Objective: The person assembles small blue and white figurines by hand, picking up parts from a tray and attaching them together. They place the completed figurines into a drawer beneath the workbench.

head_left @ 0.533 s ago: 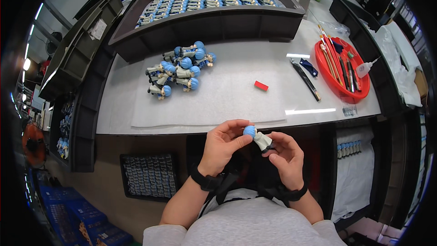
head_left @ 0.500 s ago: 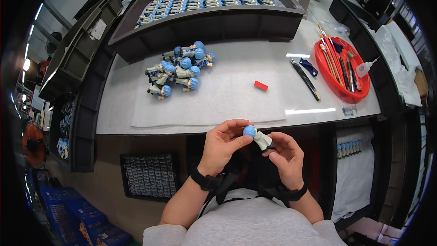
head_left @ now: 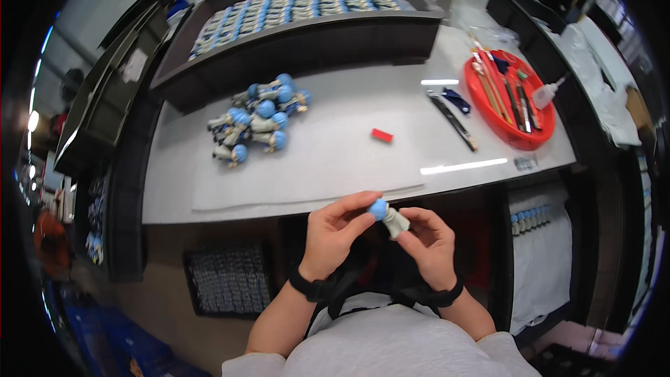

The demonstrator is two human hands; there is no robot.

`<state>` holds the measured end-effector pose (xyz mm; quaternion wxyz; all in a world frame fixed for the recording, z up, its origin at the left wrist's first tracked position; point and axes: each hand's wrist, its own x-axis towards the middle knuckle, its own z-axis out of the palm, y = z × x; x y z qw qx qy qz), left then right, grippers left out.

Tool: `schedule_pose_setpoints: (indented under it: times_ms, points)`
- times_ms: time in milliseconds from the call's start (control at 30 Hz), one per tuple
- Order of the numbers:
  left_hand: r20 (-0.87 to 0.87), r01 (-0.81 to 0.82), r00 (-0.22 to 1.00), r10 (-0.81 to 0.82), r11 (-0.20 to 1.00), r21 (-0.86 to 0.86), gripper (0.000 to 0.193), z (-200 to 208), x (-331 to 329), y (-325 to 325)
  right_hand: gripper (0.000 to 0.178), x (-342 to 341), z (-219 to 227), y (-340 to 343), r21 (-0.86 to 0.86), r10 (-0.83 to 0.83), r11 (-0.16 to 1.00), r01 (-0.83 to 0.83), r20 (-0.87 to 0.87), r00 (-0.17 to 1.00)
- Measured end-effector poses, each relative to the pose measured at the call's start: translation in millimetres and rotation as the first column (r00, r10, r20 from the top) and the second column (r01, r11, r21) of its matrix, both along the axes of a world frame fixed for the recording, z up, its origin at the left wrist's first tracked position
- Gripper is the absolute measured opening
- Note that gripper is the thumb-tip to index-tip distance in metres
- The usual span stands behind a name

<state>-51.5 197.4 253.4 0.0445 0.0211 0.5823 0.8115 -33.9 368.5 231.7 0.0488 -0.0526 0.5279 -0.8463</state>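
Between my two hands, just off the table's near edge, is a small figurine [head_left: 395, 223] with light blue hair and a pale coat. My left hand [head_left: 340, 227] pinches its blue head between thumb and fingers. The lower end of the coat is gripped by my right hand [head_left: 428, 243], whose fingers hide the feet. Several similar figurines [head_left: 264, 124] lie heaped on a white sheet [head_left: 321, 160] on the table, beyond my left hand. A small red block [head_left: 382, 135] rests on that sheet, ahead of my hands.
A dark crate [head_left: 307, 45] packed with figurines stands at the back. To the right, a red oval tray [head_left: 481, 126] holds brushes, pens and a small bottle, with a black-handled knife-like tool [head_left: 452, 121] beside it. A crate of small parts [head_left: 230, 279] sits below left.
The whole view has shifted and tilted a little, so the table items appear farther left. Both hands still hold the figurine, and my right fingers now cover its feet.
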Motion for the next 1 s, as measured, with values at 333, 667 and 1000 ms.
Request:
schedule_pose_setpoints:
  times_ms: [333, 667, 1000]
  points:
    - [-0.421, -0.274, 0.907, -0.035, 0.709, -0.65, 0.026, 0, -20, 11, 0.023, -20, -22, 145, 0.305, -0.458, 0.82, 0.484, -0.158, 0.875]
    - [-0.467, -0.347, 0.88, -0.089, 0.549, -0.76, 0.022, -16, -19, 16, 0.023, -11, -141, 450, 0.769, -0.884, -0.196, 0.608, -0.407, 0.229]
    - [-0.475, -0.374, 0.876, -0.081, 0.508, -0.776, 0.021, -13, -19, 23, 0.023, -35, -208, 498, 0.898, -0.904, -0.201, 0.392, -0.324, 0.28]
